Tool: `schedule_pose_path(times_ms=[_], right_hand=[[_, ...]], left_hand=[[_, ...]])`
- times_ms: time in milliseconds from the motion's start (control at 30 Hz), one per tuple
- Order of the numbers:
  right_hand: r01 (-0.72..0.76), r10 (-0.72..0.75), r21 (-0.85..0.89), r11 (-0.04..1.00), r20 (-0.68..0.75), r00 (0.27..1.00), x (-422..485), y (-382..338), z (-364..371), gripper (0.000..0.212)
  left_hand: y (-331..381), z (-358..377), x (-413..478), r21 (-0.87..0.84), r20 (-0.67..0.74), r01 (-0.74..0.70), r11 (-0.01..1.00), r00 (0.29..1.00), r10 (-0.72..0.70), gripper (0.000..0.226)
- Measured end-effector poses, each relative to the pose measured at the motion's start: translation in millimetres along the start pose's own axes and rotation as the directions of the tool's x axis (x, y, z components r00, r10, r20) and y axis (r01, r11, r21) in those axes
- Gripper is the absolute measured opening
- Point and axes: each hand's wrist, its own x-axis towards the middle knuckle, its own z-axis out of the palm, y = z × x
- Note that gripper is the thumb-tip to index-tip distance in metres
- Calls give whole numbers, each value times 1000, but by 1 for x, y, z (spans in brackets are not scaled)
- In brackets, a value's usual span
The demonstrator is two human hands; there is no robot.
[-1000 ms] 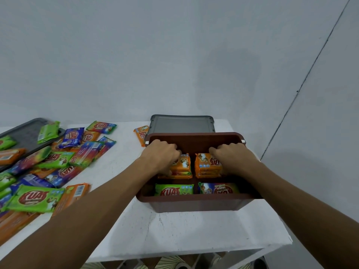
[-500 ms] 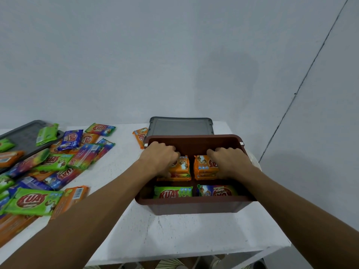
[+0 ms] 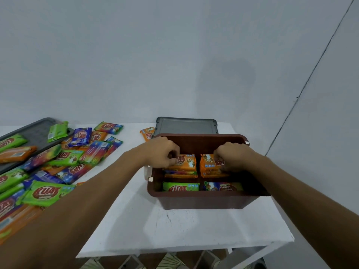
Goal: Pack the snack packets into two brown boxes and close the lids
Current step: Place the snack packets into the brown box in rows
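We judge ourselves partway through the first box. The brown box (image 3: 204,199) stands open by the right edge of the tabletop (image 3: 174,230), its grey lid (image 3: 186,127) lying flat just behind it at the far edge. Inside, two orange packet stacks fill the far half, while a green packet (image 3: 180,187) and a multicoloured packet (image 3: 223,186) lie along the near wall. Our left hand (image 3: 161,152) has its fingers curled down onto the left orange stack (image 3: 186,164), and our right hand (image 3: 233,156) is curled the same way onto the right orange stack (image 3: 207,166). A heap of loose packets (image 3: 48,193) covers the left side of the tabletop, some resting on a grey tray (image 3: 35,133) at the far left corner (perhaps the second lid), and we see no second brown box. Much packing and both closings remain. The boxed packets lie flat, long axes parallel to the tabletop's near edge, as does the box's.
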Motion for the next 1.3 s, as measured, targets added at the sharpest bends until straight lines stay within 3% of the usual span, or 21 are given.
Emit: schedule_pose_path(times_ms=[100,167,300,400,467,567,667,733,800,933,1000,1067,1133,1200,1233,1300], right_hand=[[78,-57,157,984,-134,989,1,-16,-9,14],[142,-87,218,966,-244,966,5,-33,-19,10],[258,-123,236,937,-467,875,21,-90,-39,13],[352,-202,188,917,-542,816,32,-156,-48,8],[413,-304,136,900,-483,821,39,-206,-51,13],[480,-438,88,873,-292,850,51,-269,-39,35],[542,-507,162,825,-212,835,66,-323,-5,74],[530,-511,200,824,-143,848,73,-346,19,104],[478,-453,250,842,-153,878,75,-351,43,114],[451,-300,472,757,-362,883,66,-346,75,88],[460,-164,600,654,-481,861,66,-346,77,66],[489,87,732,474,-592,801,69,-344,74,43],[439,382,879,184,-476,792,72,-336,70,35],[321,491,944,-82,-242,837,73,-326,69,36],[284,484,950,-126,-191,854,73,-324,70,35],[258,448,962,-83,-195,872,74,-325,71,35]], left_hand=[[-19,3,-32,-216,-244,-31,976,970,-23,26],[-42,5,-60,-287,-310,12,958,945,-105,31],[-114,17,-135,-214,-231,230,949,932,-278,32],[-153,30,-193,-161,-156,348,924,915,-372,29],[-174,36,-227,-164,-117,391,906,904,-411,33],[-198,50,-264,-165,-37,397,903,912,-408,59],[-216,67,-286,-121,16,364,923,931,-365,86],[-223,74,-290,-170,-31,324,931,942,-334,90],[-222,78,-290,-283,-90,321,904,929,-358,92],[-223,100,-287,-518,-230,313,796,845,-482,84],[-225,108,-286,-555,-276,301,775,813,-513,79],[-225,109,-285,-586,-294,288,757,795,-531,81],[-226,109,-285,-585,-315,277,762,789,-528,82],[-227,110,-286,-556,-329,273,785,794,-510,80],[-227,111,-286,-545,-335,273,793,796,-504,81],[-226,112,-286,-540,-330,280,794,797,-506,85]])
